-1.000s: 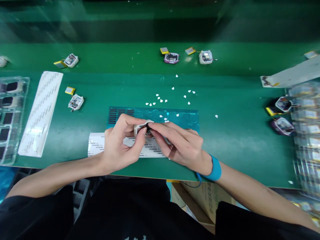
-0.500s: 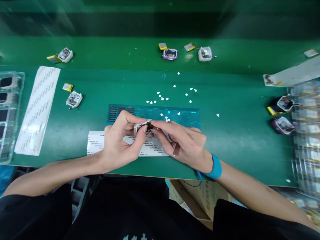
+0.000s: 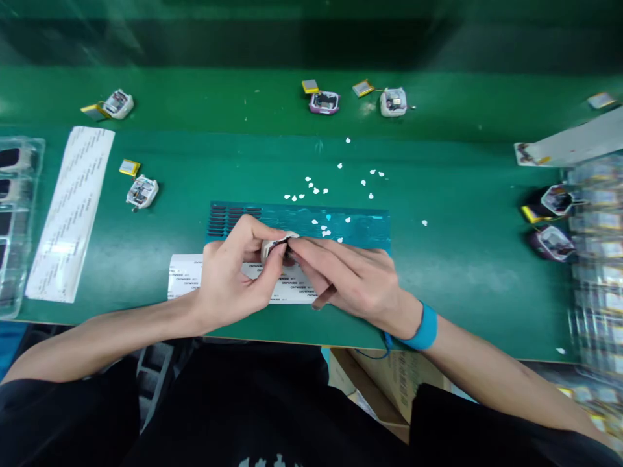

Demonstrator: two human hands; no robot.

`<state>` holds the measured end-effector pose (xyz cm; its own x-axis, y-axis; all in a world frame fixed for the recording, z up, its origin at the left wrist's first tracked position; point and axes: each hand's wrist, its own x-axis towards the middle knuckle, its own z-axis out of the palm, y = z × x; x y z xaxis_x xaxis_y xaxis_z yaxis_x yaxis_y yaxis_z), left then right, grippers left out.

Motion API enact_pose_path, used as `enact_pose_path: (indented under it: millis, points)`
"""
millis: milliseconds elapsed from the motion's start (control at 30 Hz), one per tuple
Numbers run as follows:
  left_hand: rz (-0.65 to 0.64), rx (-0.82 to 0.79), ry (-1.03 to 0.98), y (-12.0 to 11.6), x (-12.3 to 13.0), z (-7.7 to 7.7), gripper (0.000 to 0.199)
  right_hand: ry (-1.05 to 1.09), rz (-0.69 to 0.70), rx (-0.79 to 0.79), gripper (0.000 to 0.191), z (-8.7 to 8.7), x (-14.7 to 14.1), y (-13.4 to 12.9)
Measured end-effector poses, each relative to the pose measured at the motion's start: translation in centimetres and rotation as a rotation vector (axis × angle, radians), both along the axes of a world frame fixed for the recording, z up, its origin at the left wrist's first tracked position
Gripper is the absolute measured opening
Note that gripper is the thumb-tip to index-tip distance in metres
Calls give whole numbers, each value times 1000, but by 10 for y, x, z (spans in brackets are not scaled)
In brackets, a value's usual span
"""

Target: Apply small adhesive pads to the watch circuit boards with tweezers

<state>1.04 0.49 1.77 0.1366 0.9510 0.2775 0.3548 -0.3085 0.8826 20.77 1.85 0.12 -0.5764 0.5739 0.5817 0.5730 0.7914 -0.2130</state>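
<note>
Partly hidden, white casing pinched by left hand; right hand at its edge, grip obscured, cannot tell if pinching.

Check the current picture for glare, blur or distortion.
Head view: a soft pale sheen on the smooth green tabletop, right of the hands; head view: the stacked clear plastic trays at the right edge look smeared; head view: the small white-cased device held by the bare left hand shows little readable inner detail.
</note>
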Motion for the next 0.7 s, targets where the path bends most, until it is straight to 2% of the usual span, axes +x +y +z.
enact_pose_path:
  millis: [133,300,400,567,700]
  points:
    - [-40,-168,-185,2,-1,2,13,119,-32,-79,12,4,-1,4]
    - [-110,-209,-118,4,-2,5,15,155,-35,-69,9,7,-4,7]
    - [-190,-334,-194,6,-2,7,15,177,-45,-56,12,8,-1,6]
    - [-253,-547,-356,9,-2,13,8,64,37,-6,19,9,13,6]
    - [-256,-608,-421,10,-3,16,7,16,87,26,19,8,16,10]
